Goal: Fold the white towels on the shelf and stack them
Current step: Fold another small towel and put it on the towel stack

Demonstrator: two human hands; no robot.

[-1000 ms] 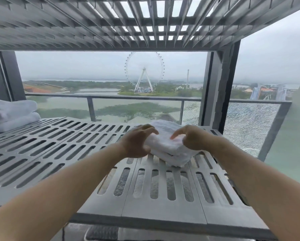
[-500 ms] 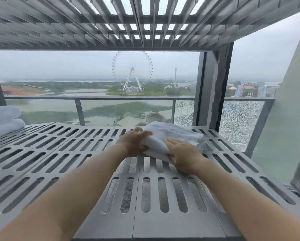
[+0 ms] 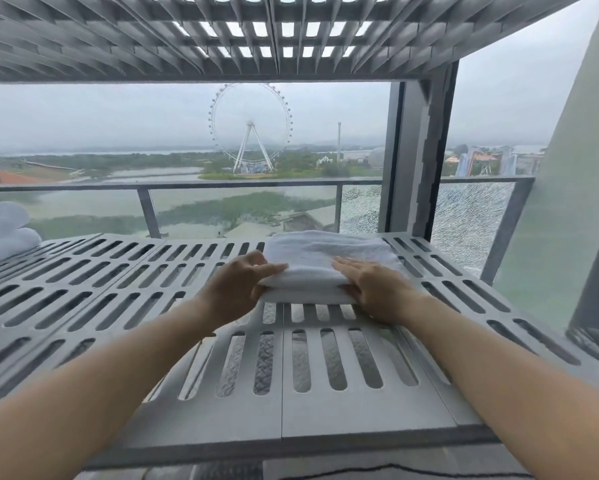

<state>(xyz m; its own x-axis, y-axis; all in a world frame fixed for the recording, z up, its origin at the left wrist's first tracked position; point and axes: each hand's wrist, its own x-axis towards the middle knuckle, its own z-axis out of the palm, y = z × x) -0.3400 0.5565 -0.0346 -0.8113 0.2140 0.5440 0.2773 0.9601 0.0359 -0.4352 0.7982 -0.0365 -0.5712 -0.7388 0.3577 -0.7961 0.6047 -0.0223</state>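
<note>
A folded white towel (image 3: pixel 326 258) lies flat on the grey slotted shelf (image 3: pixel 291 382), toward its back right. My left hand (image 3: pixel 237 289) holds the towel's near left corner, thumb on top and fingers under the edge. My right hand (image 3: pixel 374 289) lies flat on the towel's near right part, fingers straight and pressing down. More white towels (image 3: pixel 3 233) are piled at the shelf's far left edge, partly cut off by the frame.
Another slotted shelf (image 3: pixel 222 36) hangs close overhead. A dark upright post (image 3: pixel 419 161) stands at the back right corner. Behind the shelf is a window with a railing (image 3: pixel 187 186) and a cracked glass panel (image 3: pixel 471 223).
The towel went from a bunched bundle between both hands to a flat folded rectangle. My right hand moved on top of it and flattened out; my left hand stayed at its left edge.
</note>
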